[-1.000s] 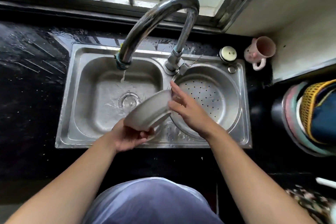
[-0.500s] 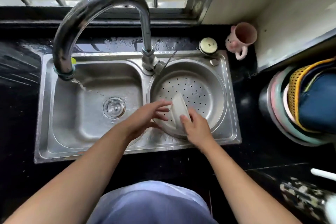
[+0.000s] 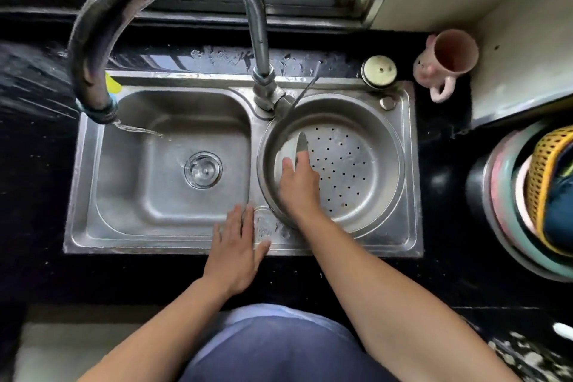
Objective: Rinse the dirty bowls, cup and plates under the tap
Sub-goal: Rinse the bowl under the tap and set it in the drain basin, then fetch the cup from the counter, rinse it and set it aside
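A white bowl (image 3: 295,147) stands on its edge against the left wall of the round steel strainer basin (image 3: 381,146) in the right half of the sink. My right hand (image 3: 299,184) grips the bowl's near rim, thumb on its left side. My left hand (image 3: 237,253) lies flat with fingers apart on the sink's front rim (image 3: 148,245) and holds nothing. The curved tap (image 3: 102,28) arches over the left basin (image 3: 173,170), and a thin stream of water (image 3: 139,130) runs from its spout. A pink cup (image 3: 446,60) lies tilted on the counter at the back right.
A round metal cap (image 3: 379,71) sits on the sink's back right corner. Stacked coloured basins with a yellow basket (image 3: 539,192) stand on the black counter at the right. Window bars run behind the tap.
The bowl went from the left basin into the strainer basin on the right. My left hand let go of it and came down on the sink's front rim. The view has shifted right.
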Demonstrator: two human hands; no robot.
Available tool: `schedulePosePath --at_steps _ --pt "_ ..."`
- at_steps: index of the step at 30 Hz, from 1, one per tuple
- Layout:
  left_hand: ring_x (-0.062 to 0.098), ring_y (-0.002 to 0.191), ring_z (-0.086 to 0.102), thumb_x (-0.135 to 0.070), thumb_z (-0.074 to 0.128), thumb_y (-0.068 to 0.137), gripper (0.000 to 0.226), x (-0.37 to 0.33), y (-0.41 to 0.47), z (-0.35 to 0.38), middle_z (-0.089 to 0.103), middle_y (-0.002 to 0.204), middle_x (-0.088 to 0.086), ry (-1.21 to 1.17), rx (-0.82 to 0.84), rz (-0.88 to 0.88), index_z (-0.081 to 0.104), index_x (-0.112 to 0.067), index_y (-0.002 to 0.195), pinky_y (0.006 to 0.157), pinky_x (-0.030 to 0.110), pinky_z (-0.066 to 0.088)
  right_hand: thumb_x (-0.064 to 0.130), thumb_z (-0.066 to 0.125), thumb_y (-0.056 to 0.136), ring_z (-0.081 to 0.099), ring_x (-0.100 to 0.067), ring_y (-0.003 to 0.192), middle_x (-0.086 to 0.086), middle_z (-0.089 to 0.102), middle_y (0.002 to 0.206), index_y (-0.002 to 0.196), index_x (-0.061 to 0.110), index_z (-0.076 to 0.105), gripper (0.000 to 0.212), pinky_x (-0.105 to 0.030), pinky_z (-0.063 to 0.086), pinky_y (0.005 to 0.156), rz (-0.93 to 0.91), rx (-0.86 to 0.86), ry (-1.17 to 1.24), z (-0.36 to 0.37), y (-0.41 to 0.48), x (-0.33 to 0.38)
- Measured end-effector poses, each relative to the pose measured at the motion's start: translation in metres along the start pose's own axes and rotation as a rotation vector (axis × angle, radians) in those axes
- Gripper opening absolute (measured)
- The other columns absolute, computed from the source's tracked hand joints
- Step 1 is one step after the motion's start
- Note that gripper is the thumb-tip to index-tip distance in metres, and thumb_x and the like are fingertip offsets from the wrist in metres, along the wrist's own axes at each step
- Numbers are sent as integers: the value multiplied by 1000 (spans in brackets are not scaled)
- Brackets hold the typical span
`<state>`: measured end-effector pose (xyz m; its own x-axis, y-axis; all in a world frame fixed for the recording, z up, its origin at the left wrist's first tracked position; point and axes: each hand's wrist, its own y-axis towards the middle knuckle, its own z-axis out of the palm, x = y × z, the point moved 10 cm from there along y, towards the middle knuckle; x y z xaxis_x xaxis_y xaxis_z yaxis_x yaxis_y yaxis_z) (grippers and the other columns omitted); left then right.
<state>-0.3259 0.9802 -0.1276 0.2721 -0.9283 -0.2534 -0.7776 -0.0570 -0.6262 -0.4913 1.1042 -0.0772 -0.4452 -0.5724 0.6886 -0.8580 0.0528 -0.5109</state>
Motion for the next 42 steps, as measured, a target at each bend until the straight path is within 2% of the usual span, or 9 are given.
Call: schedulePosePath --at_steps 4,10,22,26,29,34,37,40,42 --pt "33 162 -3 -68 8 98 89 2 3 5 -9 175 15 6 7 12 -9 -13 166 128 57 6 38 43 103 60 -37 95 -19 69 102 99 15 55 27 -38 40 75 -11 44 -57 19 5 11" --pt "31 162 -6 -68 3 95 91 3 5 4 -10 175 14 37 5 9 -13 -12 165 128 58 10 28 53 98 56 -39 77 -13 65 71 68 12 53 34 -45 46 73 -55 24 -125 25 5 20" --pt "28 163 -6 -56 31 106 80 6 2 1 -7 176 9 -122 5 79 -7 -20 166 129 53 5 26 65 91 66 -26 102 -7 77 103 105 12 76 23 -26 44 82 59 68 -63 37 3 4" --pt "25 163 0 -38 43 108 69 16 -14 -19 5 176 8 -245 -99 166 10 -21 167 130 40 -1 24 65 90 67 -26 105 -9 77 108 110 9 75 26 -24 43 83 59 41 -61 40 2 -1" --pt "25 159 19 -27 51 105 59 40 -40 -39 25 171 6 -315 -218 154 34 -17 160 129 36 9 23 66 89 65 -27 105 -9 74 109 112 9 72 28 -29 46 88 49 38 -55 45 6 -5" --pt "20 127 51 -29 47 95 44 114 -103 -54 59 135 2 -376 -466 -59 61 -14 134 116 27 32 31 66 85 52 -26 109 -7 54 120 116 11 54 39 -35 44 93 -37 -54 -137 37 -6 0" --pt "13 106 57 -18 55 96 25 169 -147 -43 65 111 -6 -481 -540 -296 67 -19 119 96 31 44 28 63 85 50 -26 99 -4 51 106 103 12 50 27 -43 46 88 -239 -172 -198 25 -36 21" --pt "22 81 69 -5 59 97 23 233 -193 5 75 88 -5 -716 -470 -645 72 -24 94 72 33 47 27 60 85 46 -18 86 4 47 94 95 15 50 18 -33 41 76 -479 -59 -240 53 -86 43" --pt "31 79 72 -7 55 101 22 265 -222 56 78 85 6 -991 -311 -857 75 -14 95 69 33 45 29 59 84 46 -13 77 9 52 84 89 21 51 12 -28 32 68 -550 106 -271 85 -122 47"
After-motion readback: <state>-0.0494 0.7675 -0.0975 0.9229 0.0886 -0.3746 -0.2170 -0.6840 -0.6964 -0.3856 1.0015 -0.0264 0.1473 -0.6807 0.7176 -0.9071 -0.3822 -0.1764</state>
